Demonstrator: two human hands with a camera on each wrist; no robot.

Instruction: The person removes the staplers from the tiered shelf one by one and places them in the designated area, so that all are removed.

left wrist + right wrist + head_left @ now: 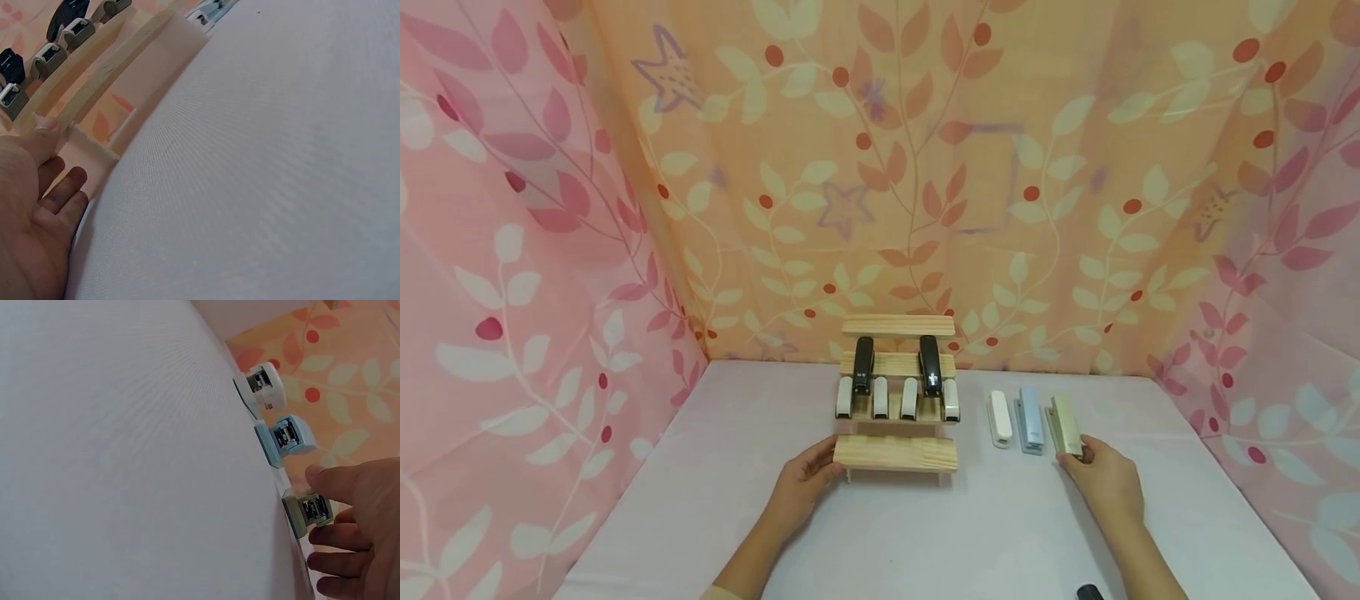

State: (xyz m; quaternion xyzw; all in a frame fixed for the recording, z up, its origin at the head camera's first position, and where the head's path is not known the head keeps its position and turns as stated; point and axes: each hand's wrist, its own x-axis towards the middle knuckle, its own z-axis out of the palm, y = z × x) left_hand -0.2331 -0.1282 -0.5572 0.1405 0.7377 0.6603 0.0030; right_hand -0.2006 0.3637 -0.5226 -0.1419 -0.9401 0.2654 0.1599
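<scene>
A stepped wooden display rack (895, 454) stands mid-table. My left hand (808, 483) grips the left end of its lowest step, thumb (47, 125) against the plank's end in the left wrist view. Right of the rack, three staplers stand in a row: white (1000, 419), light blue (1031, 421) and pale green (1065, 429). My right hand (1108, 483) holds the near end of the green one, thumb on one side and fingers on the other. In the right wrist view that green stapler (307, 512) sits between thumb and fingers, its base close to the tablecloth.
On the rack's upper steps lie two black staplers (863, 367) and a row of several small white staplers (881, 398). A dark cylindrical object (1088, 592) shows at the near edge. Leaf-patterned curtains (910, 167) enclose the white-covered table (760, 400) behind and at both sides.
</scene>
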